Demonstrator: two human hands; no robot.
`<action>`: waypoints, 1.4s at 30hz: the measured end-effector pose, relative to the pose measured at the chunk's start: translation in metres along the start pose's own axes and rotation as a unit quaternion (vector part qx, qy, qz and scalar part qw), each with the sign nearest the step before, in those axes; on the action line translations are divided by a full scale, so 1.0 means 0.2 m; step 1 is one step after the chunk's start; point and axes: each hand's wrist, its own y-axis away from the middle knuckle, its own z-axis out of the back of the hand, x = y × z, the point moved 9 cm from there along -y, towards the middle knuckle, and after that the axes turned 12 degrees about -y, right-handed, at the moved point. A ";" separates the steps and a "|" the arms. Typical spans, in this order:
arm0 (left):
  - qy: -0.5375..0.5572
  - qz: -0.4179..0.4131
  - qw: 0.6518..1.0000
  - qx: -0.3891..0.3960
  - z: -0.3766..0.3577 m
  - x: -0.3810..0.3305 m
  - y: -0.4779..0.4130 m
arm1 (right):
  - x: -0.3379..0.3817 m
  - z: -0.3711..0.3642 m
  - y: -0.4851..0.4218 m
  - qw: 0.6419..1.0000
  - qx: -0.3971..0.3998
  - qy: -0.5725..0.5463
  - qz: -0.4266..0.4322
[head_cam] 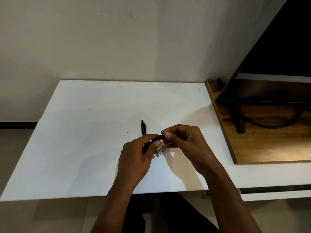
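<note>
Your left hand (139, 153) curls round the black pen barrel (159, 136) at frame centre to steady it. Your right hand (181, 140) pinches its tip, probably to twist it. A second pen piece (143, 127) lies just above on the white table (84, 148).

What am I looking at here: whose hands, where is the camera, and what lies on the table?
No machine here: a person works bare-handed, and one camera on their head looks down at a white table. The left hand grips a black pen; the right hand pinches its tip. A second black piece lies on the table just beyond the hands. A small clear piece shows between the hands; whether it is held I cannot tell. At right, a wooden board carries a monitor.
</note>
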 end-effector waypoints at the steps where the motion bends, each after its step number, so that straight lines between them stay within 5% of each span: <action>1: -0.003 -0.001 1.000 -0.001 0.00 0.00 0.00 | 0.00 -0.01 0.00 1.000 0.003 -0.001 -0.001; 11: 0.111 0.021 0.994 0.001 0.00 -0.05 0.01 | -0.06 -0.10 0.01 0.989 0.019 -0.133 -0.055; 16: 0.152 0.052 0.987 0.022 -0.01 -0.02 0.01 | -0.05 -0.06 0.00 0.984 -0.042 -0.169 -0.029; 19: 0.166 0.082 0.982 0.017 0.00 0.02 0.00 | -0.04 0.01 -0.01 0.947 -0.100 -0.302 -0.033; 23: 0.188 0.104 0.975 0.065 -0.04 0.03 0.01 | -0.06 0.04 -0.01 0.841 -0.116 -0.527 -0.047; 29: 0.170 0.077 0.971 0.149 -0.13 -0.01 0.03 | -0.06 0.12 0.01 0.757 -0.118 -0.642 -0.021; 35: 0.204 0.068 0.961 0.171 -0.12 -0.02 0.03 | -0.05 0.16 0.03 0.728 -0.116 -0.675 -0.021; 42: 0.261 0.056 0.944 0.192 -0.11 -0.08 0.05 | -0.01 0.14 0.02 0.734 -0.113 -0.669 0.008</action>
